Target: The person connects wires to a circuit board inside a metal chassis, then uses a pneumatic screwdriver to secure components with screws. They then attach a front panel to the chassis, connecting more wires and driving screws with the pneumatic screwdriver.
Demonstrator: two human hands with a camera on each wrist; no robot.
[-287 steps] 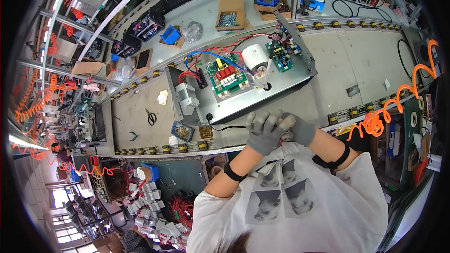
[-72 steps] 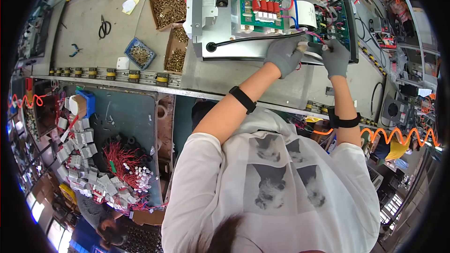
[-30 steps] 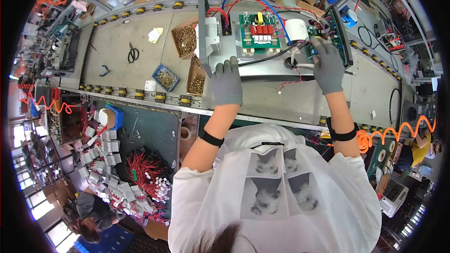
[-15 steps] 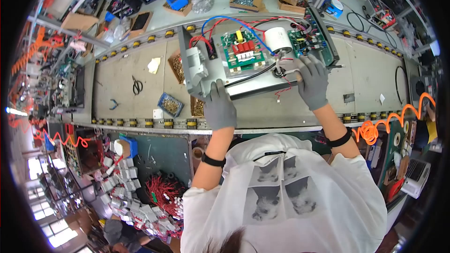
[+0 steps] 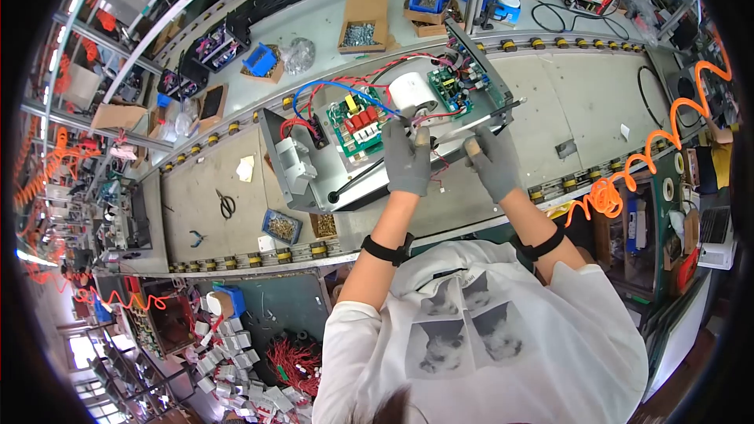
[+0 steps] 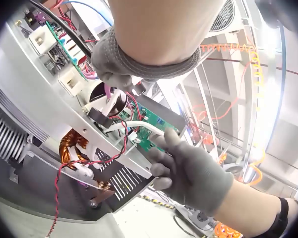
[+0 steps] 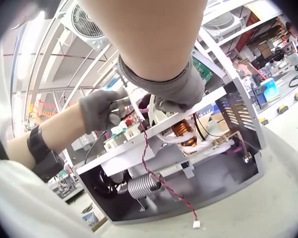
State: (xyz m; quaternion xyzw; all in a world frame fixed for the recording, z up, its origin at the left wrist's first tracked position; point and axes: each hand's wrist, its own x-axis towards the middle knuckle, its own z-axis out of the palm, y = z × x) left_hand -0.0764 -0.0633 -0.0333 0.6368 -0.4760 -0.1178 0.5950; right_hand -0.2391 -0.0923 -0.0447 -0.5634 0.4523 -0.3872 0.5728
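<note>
An open metal chassis (image 5: 320, 177) sits tilted on the bench, bearing a green circuit board (image 5: 339, 141) with red components and a white cylindrical capacitor (image 5: 411, 94). My gloved left hand (image 5: 407, 161) bends over the middle of its front edge. A black cable (image 5: 357, 182) runs from a grommet into that hand, which grips it; its fingertips are partly hidden. Just right of it, my gloved right hand (image 5: 492, 166) pinches a white cable (image 6: 139, 124) at the front edge. A twisted red-black wire (image 7: 145, 148) hangs down the chassis front and ends in a white connector (image 7: 196, 224).
Left on the bench lie black scissors (image 5: 226, 204), small pliers (image 5: 197, 238) and a blue tray (image 5: 281, 226) of screws. Boxes of fasteners, including an open carton (image 5: 364, 16), stand on the back table. An orange coiled hose (image 5: 605, 198) hangs at the right.
My left hand has left the chassis's left end and moved right to the middle, taking hold of the black cable. My right hand has shifted toward the front edge. The head view has shifted.
</note>
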